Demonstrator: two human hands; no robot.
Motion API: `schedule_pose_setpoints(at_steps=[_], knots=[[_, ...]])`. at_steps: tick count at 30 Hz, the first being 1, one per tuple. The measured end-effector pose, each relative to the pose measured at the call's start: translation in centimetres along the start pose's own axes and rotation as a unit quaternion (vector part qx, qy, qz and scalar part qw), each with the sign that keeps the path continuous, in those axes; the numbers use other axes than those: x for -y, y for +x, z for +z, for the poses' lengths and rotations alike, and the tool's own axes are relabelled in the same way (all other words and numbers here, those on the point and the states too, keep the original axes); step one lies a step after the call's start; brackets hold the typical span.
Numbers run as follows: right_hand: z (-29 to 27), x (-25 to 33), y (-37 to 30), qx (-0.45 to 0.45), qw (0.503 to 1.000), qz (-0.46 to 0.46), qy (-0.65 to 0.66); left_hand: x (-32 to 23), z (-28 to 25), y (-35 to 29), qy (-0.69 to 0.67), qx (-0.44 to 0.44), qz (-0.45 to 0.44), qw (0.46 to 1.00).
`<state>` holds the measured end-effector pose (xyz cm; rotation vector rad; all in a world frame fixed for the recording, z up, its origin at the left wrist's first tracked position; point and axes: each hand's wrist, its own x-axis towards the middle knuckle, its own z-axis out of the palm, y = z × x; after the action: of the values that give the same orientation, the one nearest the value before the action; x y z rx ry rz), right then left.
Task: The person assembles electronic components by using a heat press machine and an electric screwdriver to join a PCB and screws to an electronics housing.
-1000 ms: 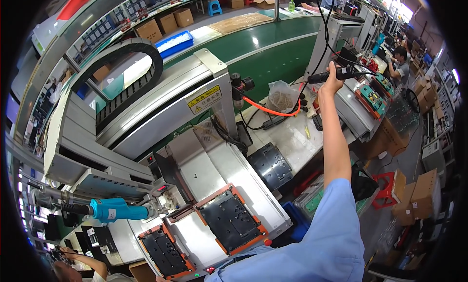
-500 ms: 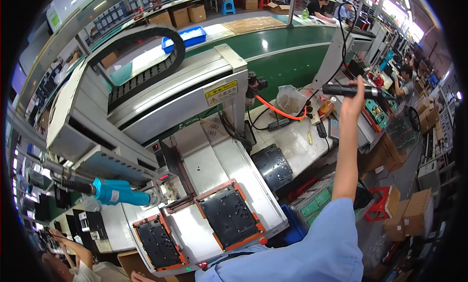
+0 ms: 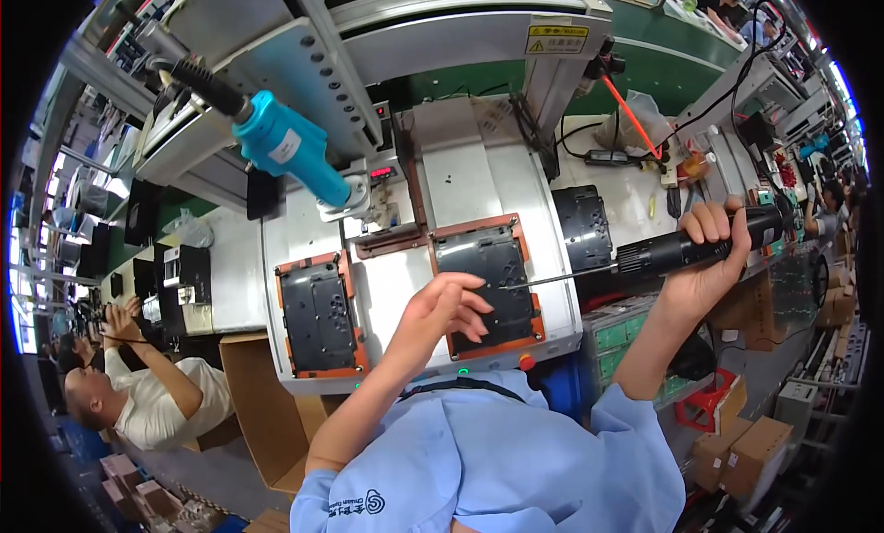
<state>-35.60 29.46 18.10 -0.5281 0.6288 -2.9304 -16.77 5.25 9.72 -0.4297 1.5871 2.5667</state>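
Note:
My right hand [image 3: 707, 261] is wrapped round a black electric screwdriver [image 3: 672, 250], held nearly level. Its long thin shaft runs leftward, and the tip is over a black plastic panel [image 3: 493, 317] in an orange-brown fixture; I cannot tell if it touches. Above the near left part of that panel hovers my left hand [image 3: 442, 317], fingers apart and loosely bent, with nothing visible in them. A second black panel [image 3: 318, 317] lies in a matching fixture to the left. Behind the fixtures, a turquoise powered screwdriver [image 3: 290, 151] is mounted on the machine.
A metal gantry [image 3: 460, 27] spans the far side. Right of the machine bed are another black panel [image 3: 582, 225] and a power strip [image 3: 677, 169]. Green circuit boards [image 3: 615, 335] fill a bin at lower right. A co-worker [image 3: 152, 399] sits at the left beside a cardboard box [image 3: 262, 409].
My right hand has brought the screwdriver nearer, its shaft now over the right panel. My left hand has come into view. The view has turned, so the machine appears shifted.

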Motion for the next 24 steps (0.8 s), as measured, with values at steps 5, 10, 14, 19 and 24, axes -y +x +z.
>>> schedule_pose_setpoints(at_steps=[5,10,14,19,24], knots=[[1.5,-1.2,-2.6,0.008,1.0,0.0,-0.02,0.3,1.2,-0.5,-0.034,0.044,-0.043,0.998],[2.0,-1.7,-3.5,0.014,0.999,0.023,-0.024,1.0,1.3,-1.2,-0.072,0.045,-0.075,0.994],[1.9,-1.1,-4.0,0.04,0.998,0.034,-0.018,1.6,1.6,-2.1,-0.127,0.039,-0.086,0.987],[2.4,-1.0,-4.4,0.056,0.998,0.036,-0.006,2.2,2.1,-2.4,-0.132,0.029,-0.09,0.987],[2.3,-1.6,-4.5,0.067,0.997,0.035,-0.013,2.9,1.5,-2.7,-0.19,0.034,-0.098,0.976]])
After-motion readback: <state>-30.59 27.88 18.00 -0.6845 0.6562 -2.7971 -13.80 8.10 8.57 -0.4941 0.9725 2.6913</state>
